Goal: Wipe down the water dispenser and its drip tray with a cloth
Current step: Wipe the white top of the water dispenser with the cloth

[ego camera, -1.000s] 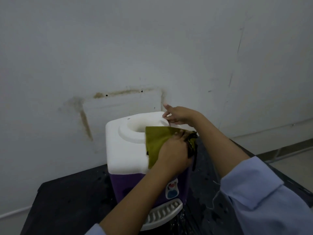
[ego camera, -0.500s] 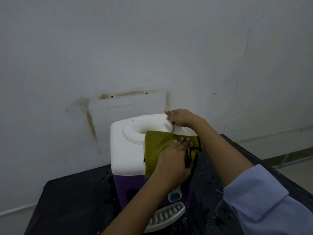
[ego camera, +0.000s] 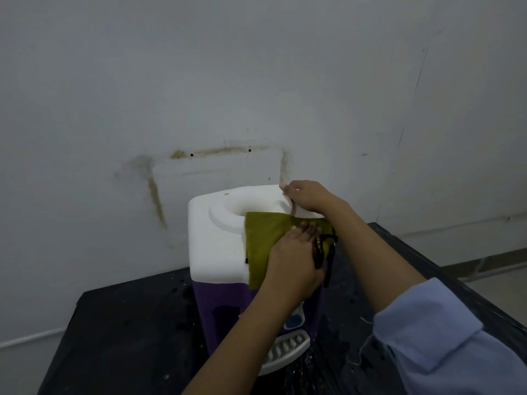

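Cloth (ego camera: 263,243) lies over the dispenser's (ego camera: 216,252) white top corner, left hand (ego camera: 293,260) pressing it with flat fingers, right hand (ego camera: 309,195) seemingly hooked on the rim (ego camera: 221,222), so a hard shove could skid the dispenser across the black table (ego camera: 128,337).

Water dispenser (ego camera: 216,252): upright box with a white top holding a round recessed well and a purple lower body, standing near the far edge of the black desk (ego camera: 128,337). Drip tray (ego camera: 288,352): white, slotted, projecting from the front base. Cloth (ego camera: 262,240): olive-green, dark-trimmed, draped from the well's rim down the white front
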